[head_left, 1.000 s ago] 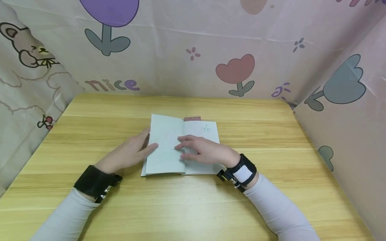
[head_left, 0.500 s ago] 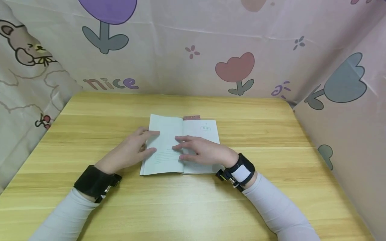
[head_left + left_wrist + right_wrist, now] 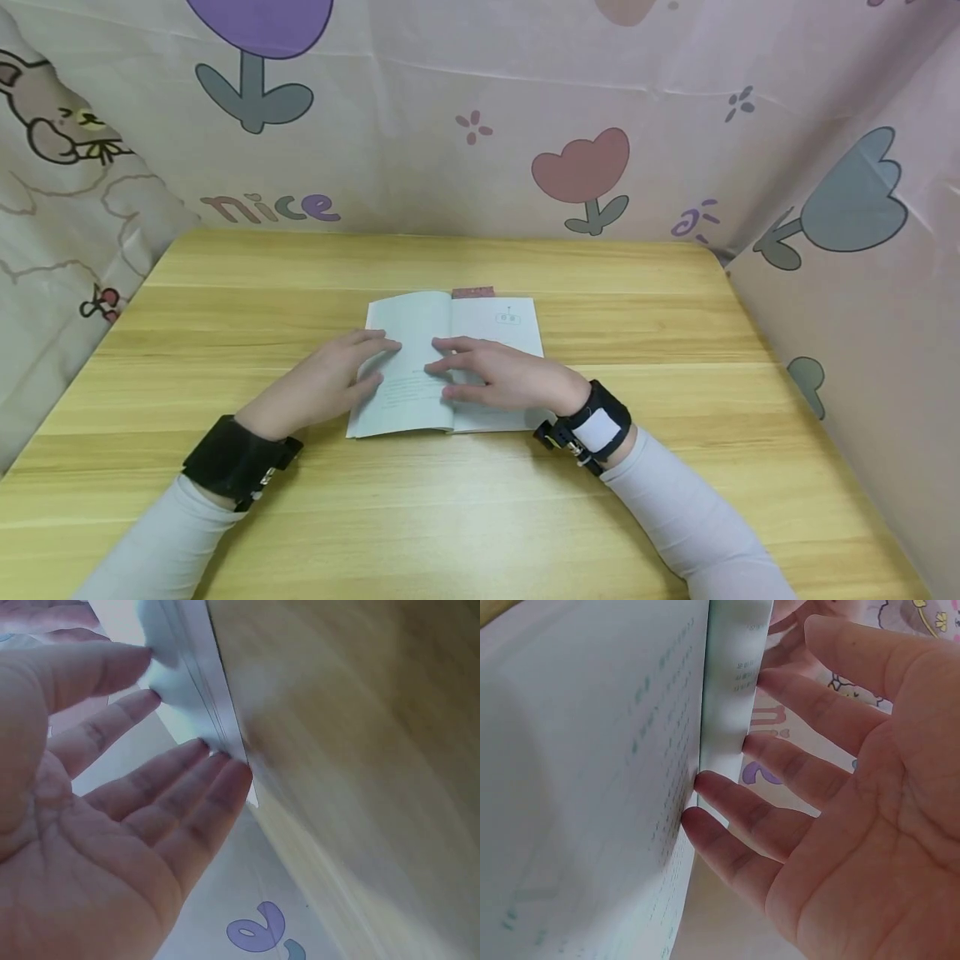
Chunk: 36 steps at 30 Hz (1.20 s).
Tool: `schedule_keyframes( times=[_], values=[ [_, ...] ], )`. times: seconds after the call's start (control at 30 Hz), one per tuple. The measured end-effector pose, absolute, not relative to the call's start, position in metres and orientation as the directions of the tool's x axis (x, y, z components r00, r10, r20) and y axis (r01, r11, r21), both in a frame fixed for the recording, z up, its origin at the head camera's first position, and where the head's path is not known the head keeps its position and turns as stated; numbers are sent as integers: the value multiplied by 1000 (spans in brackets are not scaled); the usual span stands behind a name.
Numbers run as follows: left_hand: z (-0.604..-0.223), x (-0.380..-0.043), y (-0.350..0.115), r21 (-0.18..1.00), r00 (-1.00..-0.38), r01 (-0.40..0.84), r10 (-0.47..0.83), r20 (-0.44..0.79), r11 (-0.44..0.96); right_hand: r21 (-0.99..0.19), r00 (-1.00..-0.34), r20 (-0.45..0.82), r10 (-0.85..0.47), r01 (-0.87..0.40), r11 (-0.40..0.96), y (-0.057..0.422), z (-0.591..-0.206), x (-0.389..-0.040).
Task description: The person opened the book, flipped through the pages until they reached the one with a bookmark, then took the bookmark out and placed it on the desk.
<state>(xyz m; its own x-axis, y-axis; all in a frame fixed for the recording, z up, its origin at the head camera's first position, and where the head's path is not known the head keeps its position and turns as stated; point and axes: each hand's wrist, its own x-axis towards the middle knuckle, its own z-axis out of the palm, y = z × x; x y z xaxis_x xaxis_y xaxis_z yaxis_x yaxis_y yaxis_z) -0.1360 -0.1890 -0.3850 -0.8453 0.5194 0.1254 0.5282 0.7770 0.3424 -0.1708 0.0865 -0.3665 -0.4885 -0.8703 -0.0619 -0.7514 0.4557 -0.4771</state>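
Note:
An open book (image 3: pixel 411 321) lies on the wooden table with white pages and small print. Fingertips of my left hand (image 3: pixel 322 379) rest on the left page near its outer edge. In the left wrist view this hand (image 3: pixel 112 802) has its fingers extended and spread against the page side. My right hand (image 3: pixel 510 375) reaches across the right page, fingertips touching near the centre fold. The right wrist view shows its straight fingers (image 3: pixel 802 716) against the pages (image 3: pixel 592 765). Neither hand grips anything.
A small reddish-brown strip (image 3: pixel 473 292) sticks out above the book's top edge. Wooden tabletop (image 3: pixel 450 517) surrounds the book. Printed cloth (image 3: pixel 420 167) hangs behind the table and along both sides. Black bands (image 3: pixel 236 458) circle both wrists.
My left hand has come from the left page's outer edge onto its surface, fingers now over the page. That page's raised top corner has lowered. The right hand stays at the fold.

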Motion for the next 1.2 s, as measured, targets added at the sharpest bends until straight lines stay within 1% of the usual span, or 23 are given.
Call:
schedule_keyframes(
  times=[0.13, 0.27, 0.4, 0.6, 0.77, 0.83, 0.97, 1.2],
  values=[
    [-385, -135, -189, 372, -847, 519, 522, 102, 770, -472, -501, -63, -863, -747, 468, 87, -365, -172],
    [-384, -135, -190, 386, -849, 510, 523, 80, 769, -457, -531, -40, -847, -744, 488, 92, -361, -178],
    [-385, -136, -190, 375, -855, 495, 516, 52, 784, -450, -596, -17, -803, -712, 538, 103, -358, -191],
    [-387, -136, -191, 358, -854, 499, 518, 46, 789, -414, -730, -40, -683, -610, 676, 127, -361, -214],
    [-388, -135, -191, 358, -854, 497, 518, 45, 790, -410, -806, -47, -590, -523, 747, 143, -370, -231],
    [-388, -135, -191, 358, -855, 496, 516, 43, 791, -428, -830, -54, -555, -483, 764, 147, -375, -236],
    [-389, -135, -191, 360, -855, 495, 517, 42, 791, -432, -859, -61, -509, -437, 789, 153, -382, -243],
    [-387, -135, -190, 363, -859, 484, 512, 24, 796, -384, -872, -56, -486, -430, 817, 154, -389, -247]
  ],
)
